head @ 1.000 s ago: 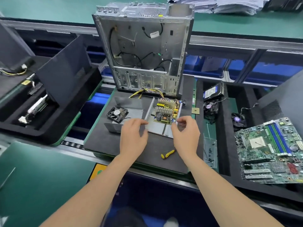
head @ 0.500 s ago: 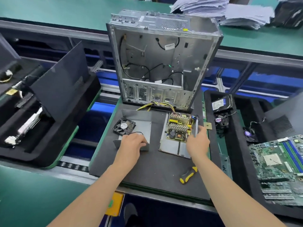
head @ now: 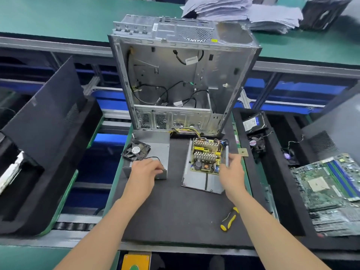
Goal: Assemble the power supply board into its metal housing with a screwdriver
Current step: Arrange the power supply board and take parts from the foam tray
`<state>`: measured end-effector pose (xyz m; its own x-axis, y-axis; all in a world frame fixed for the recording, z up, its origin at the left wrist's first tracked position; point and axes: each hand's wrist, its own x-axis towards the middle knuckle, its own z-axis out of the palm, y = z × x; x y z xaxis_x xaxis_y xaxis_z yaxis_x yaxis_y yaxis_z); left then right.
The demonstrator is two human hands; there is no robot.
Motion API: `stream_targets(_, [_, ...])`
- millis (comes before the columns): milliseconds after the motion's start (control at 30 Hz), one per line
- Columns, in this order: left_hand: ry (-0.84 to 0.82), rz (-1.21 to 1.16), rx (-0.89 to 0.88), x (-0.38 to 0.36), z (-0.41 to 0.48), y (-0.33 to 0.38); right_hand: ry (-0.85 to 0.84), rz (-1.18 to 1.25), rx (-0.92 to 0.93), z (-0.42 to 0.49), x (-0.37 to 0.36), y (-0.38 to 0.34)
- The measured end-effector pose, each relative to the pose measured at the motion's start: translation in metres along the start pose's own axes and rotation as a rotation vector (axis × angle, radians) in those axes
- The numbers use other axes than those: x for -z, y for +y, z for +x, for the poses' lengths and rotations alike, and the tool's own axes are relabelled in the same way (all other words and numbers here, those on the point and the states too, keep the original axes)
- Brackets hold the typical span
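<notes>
- Left hand (head: 145,172) grips the near edge of the metal cover (head: 155,147); right hand (head: 231,170) holds the housing (head: 200,182) wall beside the power supply board (head: 206,154).
- Board lies in the housing, so the step seems positioning; next, one hand must free itself for the screwdriver (head: 229,219) on the mat (head: 175,211).

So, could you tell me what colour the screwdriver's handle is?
Black and yellow screwdriver handle, head view.

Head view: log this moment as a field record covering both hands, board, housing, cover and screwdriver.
left hand: grips the near edge of the metal cover
right hand: grips the right wall of the metal housing
power supply board: lies in the housing, wires running toward the computer case
fan: sits at the cover's left edge
screwdriver: lies on the mat, near right, untouched
</notes>
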<state>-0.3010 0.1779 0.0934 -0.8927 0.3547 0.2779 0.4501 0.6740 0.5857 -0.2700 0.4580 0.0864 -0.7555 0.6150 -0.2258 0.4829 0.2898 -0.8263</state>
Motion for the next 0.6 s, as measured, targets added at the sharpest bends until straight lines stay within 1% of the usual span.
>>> stream_targets(167, [-0.029,-0.065,0.150,0.000,0.008,0.016,-0.073,-0.006,0.008,0.016,0.017,-0.004])
stream_targets(267, [-0.002,-0.120,0.236,-0.005,0.019,0.039,-0.014,0.122,-0.075,0.032,0.031,-0.013])
stream_targets(333, [-0.059,-0.118,0.303,-0.012,0.028,0.054,-0.017,0.210,-0.134,0.046,0.041,-0.019])
stream_targets(400, [-0.138,-0.132,0.364,-0.020,0.036,0.067,-0.116,0.258,-0.177,0.059,0.048,-0.025])
stream_targets(500, [-0.209,-0.119,0.402,-0.030,0.042,0.080,-0.327,0.232,-0.183,0.068,0.050,-0.030])
stream_targets(533, [-0.213,-0.123,0.426,-0.031,0.044,0.083,-0.365,0.198,-0.158,0.070,0.049,-0.030])
stream_targets(600, [-0.214,-0.129,0.473,-0.033,0.048,0.086,-0.390,0.135,-0.101,0.072,0.049,-0.028])
